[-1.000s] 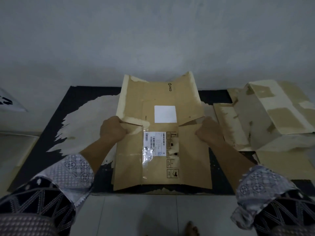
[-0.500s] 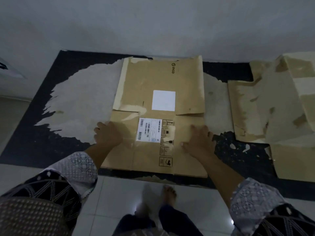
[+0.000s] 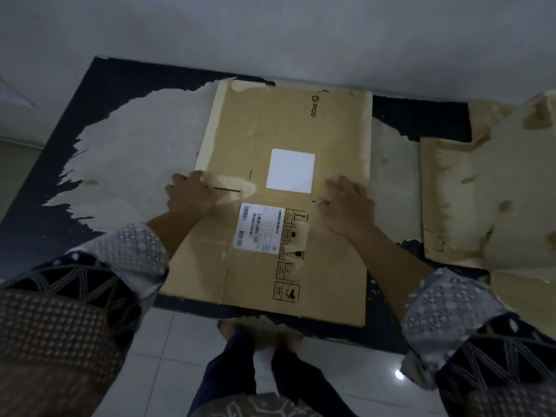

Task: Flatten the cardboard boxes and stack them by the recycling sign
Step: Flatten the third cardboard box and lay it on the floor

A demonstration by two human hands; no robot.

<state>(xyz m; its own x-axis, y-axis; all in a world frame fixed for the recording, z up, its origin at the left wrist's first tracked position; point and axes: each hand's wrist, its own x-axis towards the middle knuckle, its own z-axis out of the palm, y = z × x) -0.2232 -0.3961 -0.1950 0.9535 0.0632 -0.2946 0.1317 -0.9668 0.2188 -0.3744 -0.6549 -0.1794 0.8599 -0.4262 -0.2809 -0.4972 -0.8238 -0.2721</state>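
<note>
A brown cardboard box (image 3: 279, 127), flattened, lies on a dark worn mat (image 3: 120, 79) on the floor by the wall. It carries a white square sticker and a shipping label. My left hand (image 3: 191, 195) presses flat on the box's left edge near a slit. My right hand (image 3: 346, 206) lies flat on the box to the right of the label, fingers spread. At the right, other pale torn cardboard pieces (image 3: 481, 191) lie flat and overlap.
A grey wall (image 3: 270, 31) rises just behind the mat. White floor tiles (image 3: 168, 350) run along the near side, where my feet (image 3: 234, 329) stand. A white sheet corner (image 3: 12, 94) shows at the far left edge.
The box's raised upper half has been pushed down flat on the mat. Both hands let go of its side edges and now press flat on top.
</note>
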